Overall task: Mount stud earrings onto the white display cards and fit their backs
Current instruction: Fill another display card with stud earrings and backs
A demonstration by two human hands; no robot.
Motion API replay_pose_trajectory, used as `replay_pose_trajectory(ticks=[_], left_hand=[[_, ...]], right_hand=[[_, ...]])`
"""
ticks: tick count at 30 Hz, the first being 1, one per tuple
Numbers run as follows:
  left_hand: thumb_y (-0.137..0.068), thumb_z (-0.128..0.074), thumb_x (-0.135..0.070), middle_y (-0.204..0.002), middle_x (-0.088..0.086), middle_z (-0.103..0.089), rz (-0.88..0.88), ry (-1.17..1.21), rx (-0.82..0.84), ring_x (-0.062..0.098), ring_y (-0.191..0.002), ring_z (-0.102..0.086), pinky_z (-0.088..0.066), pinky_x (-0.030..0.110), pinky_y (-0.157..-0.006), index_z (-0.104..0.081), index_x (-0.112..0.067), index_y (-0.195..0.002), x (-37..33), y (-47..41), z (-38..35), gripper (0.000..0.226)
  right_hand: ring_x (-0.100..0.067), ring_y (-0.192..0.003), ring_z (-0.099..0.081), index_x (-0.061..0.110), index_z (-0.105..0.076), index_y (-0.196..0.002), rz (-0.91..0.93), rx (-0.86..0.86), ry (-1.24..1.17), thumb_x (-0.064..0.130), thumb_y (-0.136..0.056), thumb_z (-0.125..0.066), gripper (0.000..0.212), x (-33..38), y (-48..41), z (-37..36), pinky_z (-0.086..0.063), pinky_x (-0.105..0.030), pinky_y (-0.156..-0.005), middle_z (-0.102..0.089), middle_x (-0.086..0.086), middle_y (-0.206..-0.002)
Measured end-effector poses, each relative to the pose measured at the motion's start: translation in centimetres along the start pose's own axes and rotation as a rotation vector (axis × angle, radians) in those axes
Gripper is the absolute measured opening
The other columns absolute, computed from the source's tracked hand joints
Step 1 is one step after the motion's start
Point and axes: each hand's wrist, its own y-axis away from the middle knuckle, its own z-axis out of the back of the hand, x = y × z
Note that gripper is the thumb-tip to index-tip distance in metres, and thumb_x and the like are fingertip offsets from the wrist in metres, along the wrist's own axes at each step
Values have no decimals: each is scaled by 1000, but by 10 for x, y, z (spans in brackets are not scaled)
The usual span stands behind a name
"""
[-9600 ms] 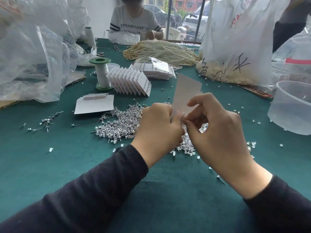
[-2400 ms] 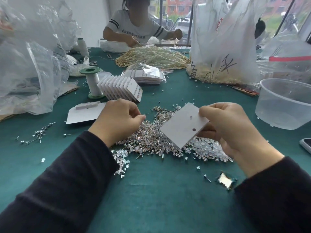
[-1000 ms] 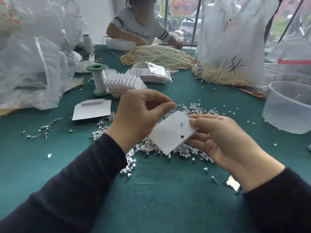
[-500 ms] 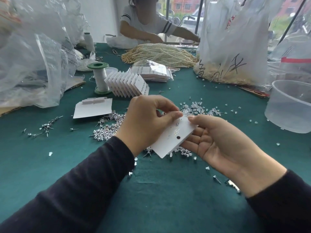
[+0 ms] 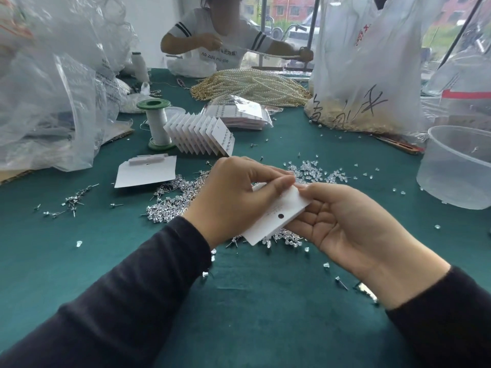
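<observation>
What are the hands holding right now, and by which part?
A white display card: the right hand grips its right edge, fingers beneath; the left hand pinches its far corner.

Hands: 2 (left hand (image 5: pixel 233 197), right hand (image 5: pixel 353 229))
Held card (image 5: pixel 276 216): 1
Flat card (image 5: pixel 146 172): 1
Green-capped spool (image 5: pixel 156 123): 1
Clear tub (image 5: pixel 457 166): 1
Loose studs (image 5: pixel 172 205): uncountable

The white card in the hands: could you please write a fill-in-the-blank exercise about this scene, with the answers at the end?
The white display card has one round dark ___ in it.
The right hand holds it from below, palm turned ___.
The thread spool has ___ ends.
The clear tub stands on the person's ___ side.
Missing words: hole; up; green; right.
</observation>
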Motion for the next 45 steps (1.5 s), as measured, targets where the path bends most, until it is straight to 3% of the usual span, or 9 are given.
replay_pose_trajectory(ticks=[4, 9, 12, 16, 18, 22, 26, 34, 45], left_hand=[[-72, -62, -56, -110, -12, -65, -22, -49, 177, -5, -104, -56, -47, 24, -93, -69, -26, -104, -2, 2, 6, 44], [-61, -66, -62, -126, -15, -55, -57, -125, 253, -2, -116, -48, -41, 33, -102, -62, -34, -114, -3, 4, 11, 59], [-60, -63, -62, -126, -15, -54, -30, -101, 270, -4, -115, -47, -39, 29, -103, -59, -35, -117, -4, 3, 10, 64], [-61, -72, -52, -123, -11, -56, -58, -118, 207, -2, -111, -50, -41, 19, -98, -49, -22, -131, -3, 3, 7, 79], [-63, -73, -53, -121, -8, -59, -133, -190, 175, 3, -110, -54, -42, 20, -96, -54, -20, -127, -3, 5, 7, 75], [-65, -63, -60, -123, 1, -60, -187, -393, 193, 17, -112, -55, -47, 40, -93, -63, -21, -117, -6, 8, 5, 65], [-73, -55, -57, -124, 5, -61, -224, -531, 202, 22, -111, -56, -50, 43, -88, -63, -19, -116, -7, 7, 2, 58], [-74, -56, -55, -120, 3, -63, -181, -471, 127, 20, -109, -58, -49, 40, -89, -61, -15, -120, -9, 8, 2, 60], [-70, -64, -43, -112, 8, -67, -196, -373, 26, 23, -101, -64, -52, 39, -87, -63, -8, -115, -12, 10, 0, 57]], right_hand=[[-21, -54, -66, -5, -59, -84, -36, -22, -113, -3, -85, -46, 14, 4, 0, 2, -55, -26, -47, -67, -16, -68], [-21, -57, -68, -3, -61, -94, -38, -73, -120, -1, -82, -54, 14, 5, -1, 6, -50, -21, -43, -69, -16, -71], [-20, -54, -67, -3, -60, -89, -30, -107, -112, -1, -83, -54, 9, 5, -2, 6, -49, -20, -42, -69, -15, -67], [-21, -50, -67, -4, -59, -91, -43, -155, -127, -1, -85, -56, 8, 4, -5, 6, -48, -20, -39, -68, -17, -65], [-21, -50, -67, -4, -58, -89, -34, -172, -148, -2, -85, -55, 6, 4, -5, 6, -49, -21, -39, -68, -16, -64], [-21, -53, -67, -5, -59, -89, -2, -176, -182, -4, -85, -52, 8, 5, -6, 8, -53, -24, -44, -67, -16, -65], [-23, -54, -67, -6, -58, -88, 12, -175, -195, -6, -85, -49, 9, 5, -6, 8, -53, -25, -45, -67, -18, -65], [-19, -52, -65, -1, -57, -94, 33, -131, -162, -1, -86, -42, 17, 4, -4, 5, -49, -20, -41, -66, -12, -65], [-19, -54, -64, 2, -56, -85, 27, -124, -216, -1, -84, -45, 12, 6, -3, 4, -50, -21, -46, -63, -10, -67]])
